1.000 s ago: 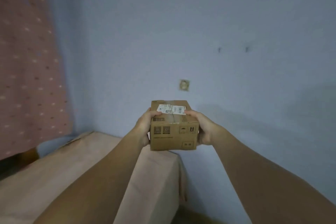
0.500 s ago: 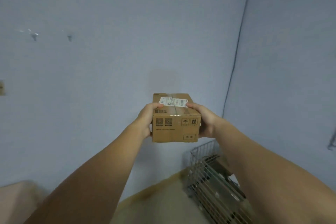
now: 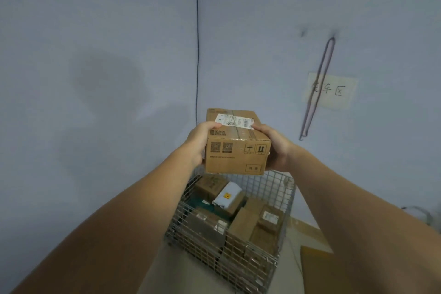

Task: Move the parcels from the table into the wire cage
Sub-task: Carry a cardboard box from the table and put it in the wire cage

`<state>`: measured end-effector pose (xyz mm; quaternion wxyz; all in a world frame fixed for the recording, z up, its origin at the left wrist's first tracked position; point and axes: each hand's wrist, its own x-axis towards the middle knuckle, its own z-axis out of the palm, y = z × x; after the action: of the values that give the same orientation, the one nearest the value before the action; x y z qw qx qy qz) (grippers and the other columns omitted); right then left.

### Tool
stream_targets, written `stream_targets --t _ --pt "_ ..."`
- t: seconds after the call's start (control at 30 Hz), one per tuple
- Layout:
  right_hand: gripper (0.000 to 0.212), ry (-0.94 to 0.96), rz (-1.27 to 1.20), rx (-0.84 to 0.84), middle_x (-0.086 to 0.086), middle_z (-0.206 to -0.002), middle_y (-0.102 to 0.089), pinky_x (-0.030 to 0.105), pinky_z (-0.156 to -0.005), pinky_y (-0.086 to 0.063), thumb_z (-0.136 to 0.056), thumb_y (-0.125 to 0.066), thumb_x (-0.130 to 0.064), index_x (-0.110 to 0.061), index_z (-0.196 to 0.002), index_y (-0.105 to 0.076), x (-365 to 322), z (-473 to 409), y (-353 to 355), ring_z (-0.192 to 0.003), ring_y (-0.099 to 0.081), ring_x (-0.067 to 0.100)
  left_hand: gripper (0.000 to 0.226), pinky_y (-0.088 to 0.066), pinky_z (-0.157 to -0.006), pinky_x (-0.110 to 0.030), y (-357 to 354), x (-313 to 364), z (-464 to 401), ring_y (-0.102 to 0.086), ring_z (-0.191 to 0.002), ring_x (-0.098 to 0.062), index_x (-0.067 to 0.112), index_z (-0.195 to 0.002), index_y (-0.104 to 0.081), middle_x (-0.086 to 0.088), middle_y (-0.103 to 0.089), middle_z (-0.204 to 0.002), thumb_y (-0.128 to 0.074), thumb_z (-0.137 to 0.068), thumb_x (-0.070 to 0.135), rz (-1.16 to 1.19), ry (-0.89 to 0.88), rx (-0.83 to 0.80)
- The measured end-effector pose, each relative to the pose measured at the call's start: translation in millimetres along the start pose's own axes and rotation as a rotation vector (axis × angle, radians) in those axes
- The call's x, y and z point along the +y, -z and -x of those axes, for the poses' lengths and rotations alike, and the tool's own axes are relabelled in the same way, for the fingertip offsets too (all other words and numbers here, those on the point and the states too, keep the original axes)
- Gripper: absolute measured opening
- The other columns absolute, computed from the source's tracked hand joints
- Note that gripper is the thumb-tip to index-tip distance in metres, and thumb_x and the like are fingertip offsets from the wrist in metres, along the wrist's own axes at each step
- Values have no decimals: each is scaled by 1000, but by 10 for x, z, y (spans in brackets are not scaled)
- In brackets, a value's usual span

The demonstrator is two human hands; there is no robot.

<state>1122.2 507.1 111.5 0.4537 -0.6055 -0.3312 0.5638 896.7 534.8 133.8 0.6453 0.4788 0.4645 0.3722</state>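
Cardboard box (image 3: 237, 148), gripped between left hand (image 3: 198, 144) and right hand (image 3: 276, 148), above parcel-filled wire cage (image 3: 274, 186).

- Left hand (image 3: 198, 144): bare, with no glove, ring or watch showing.
- Right hand (image 3: 274, 148): bare too, with nothing worn on the fingers or wrist.
- Left forearm (image 3: 133, 210): uncovered from the wrist to the near edge of the view; no sleeve shows on it.
- Right forearm (image 3: 346, 198): likewise uncovered along all of its visible length, with no cuff, band or strap.
- Both arms look smooth, with no marks, and widen toward the near edge in the wide-angle view.
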Motion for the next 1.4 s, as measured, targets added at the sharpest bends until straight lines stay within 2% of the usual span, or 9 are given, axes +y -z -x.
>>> stream_targets --t 0.33,0.43,0.63,0.83,0.93,1.07,1.13,1.23,1.4 --pt "52 45 -100 290 18 -127 -72 65 -96 -55 -86 -71 -60 -25 -123 -66 -244 -1149 700 -113 -69 41 28 -51 -88 -47 -569 81 -1957 -70 -100 -29 20 -112 -67 -7 -77 -100 -63 -95 42 -80 43 -240" --pt "55 40 -139 364 16 -127 -73 65 -94 -56 -82 -74 -63 -27 -123 -67 -245 -1477 886 -113 -70 40 28 -51 -84 -45 -746 63 -2458 -69 -101 -29 20 -116 -67 -7 -76 -103 -63 -96 40 -98 50 -302" --pt "54 12 -152 464 14 -118 -75 58 -92 -59 -87 -69 -63 -25 -125 -67 -50 -2220 1340 -111 -71 39 31 -54 -95 -52 -1129 -220 -3475 -72 -105 -31 19 -115 -69 -8 -78 -106 -67 -95 42 -161 94 -371" --pt "54 -59 -171 473 11 -119 -77 46 -86 -59 -88 -66 -66 -30 -128 -68 437 -3117 1857 -114 -72 34 34 -56 -74 -41 -1508 -824 -4452 -73 -100 -24 22 -118 -68 -3 -79 -105 -61 -100 50 -267 118 -390" --pt "57 -124 -196 484 9 -120 -77 46 -88 -58 -86 -67 -65 -29 -130 -67 824 -3569 2107 -115 -71 33 34 -51 -70 -37 -1698 -1259 -4909 -72 -99 -22 21 -122 -67 -1 -78 -105 -60 -101 47 -322 155 -416" --pt "85 -259 -254 544 7 -118 -78 46 -85 -61 -65 -80 -67 -26 -137 -60 1631 -4121 2445 -112 -73 31 35 -54 -73 -32 -1889 -2099 -5446 -74 -99 -18 25 -132 -65 0 -78 -108 -62 -101 43 -364 222 -441" --pt "77 -324 -263 575 4 -115 -79 48 -92 -60 -77 -80 -61 -25 -141 -57 2023 -4294 2525 -111 -73 29 43 -56 -77 -31 -1932 -2632 -5685 -73 -101 -16 26 -139 -61 2 -76 -114 -63 -101 44 -432 256 -463" --pt "52 -451 -138 588 -4 -112 -71 33 -87 -55 -102 -64 -42 -19 -147 -53 2650 -4531 2586 -100 -67 16 46 -58 -94 -39 -1952 -3495 -5986 -69 -107 -16 24 -143 -57 0 -72 -126 -62 -101 44 -559 334 -526" --pt "37 -635 213 674 8 -137 -63 32 -93 -49 -108 -53 -26 -15 -144 -53 3878 -5058 2552 -112 -60 25 38 -54 -105 -47 -1955 -4952 -6235 -65 -118 -22 21 -137 -59 2 -68 -128 -66 -101 28 -682 511 -546"
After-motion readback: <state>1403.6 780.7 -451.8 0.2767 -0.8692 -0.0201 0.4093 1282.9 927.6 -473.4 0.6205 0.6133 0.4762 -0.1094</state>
